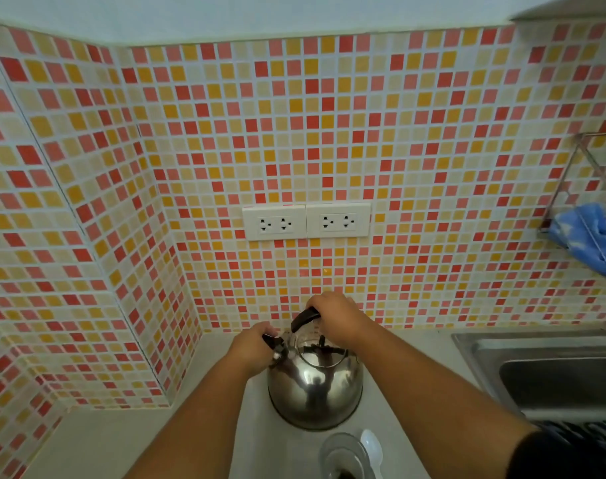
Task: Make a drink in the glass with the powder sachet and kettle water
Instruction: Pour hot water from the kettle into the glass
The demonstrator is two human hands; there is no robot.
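A shiny steel kettle [314, 387] stands on the grey counter [129, 440] in front of me. My right hand [336, 314] is closed around its black top handle. My left hand [251, 350] grips the black cap at the kettle's spout on the left side. A clear glass [344, 456] stands at the near edge, just in front of the kettle, with something dark at its bottom. A white plastic spoon [372, 449] lies against the glass's right side. No sachet is in view.
A steel sink [550, 371] is set into the counter at the right. Above it a wire rack holds a blue cloth [592, 236]. Two white double sockets [306, 221] sit on the mosaic-tiled wall. A tiled corner juts out at the left.
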